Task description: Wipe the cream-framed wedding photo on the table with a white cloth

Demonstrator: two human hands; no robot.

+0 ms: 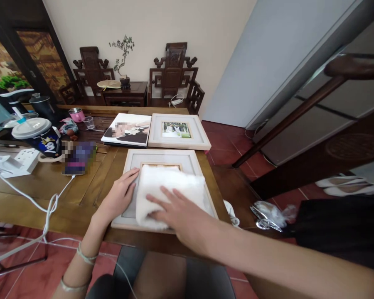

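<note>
the right hand (pixel 174 209) lies flat, fingers spread, pressing on a white cloth (pixel 170 189) without gripping it. the cloth covers the middle of a pale picture frame (pixel 162 155) lying flat on the wooden surface (pixel 90 182). the left hand (pixel 120 195) rests open on the frame's left border, fingertips touching the cloth's edge. beyond the hands lie a second frame (pixel 179 131) and, just left of it, a photo print (pixel 127 129). well to the left of the left hand stand a lidded cup (pixel 37 137) and a phone (pixel 77 160).
</note>
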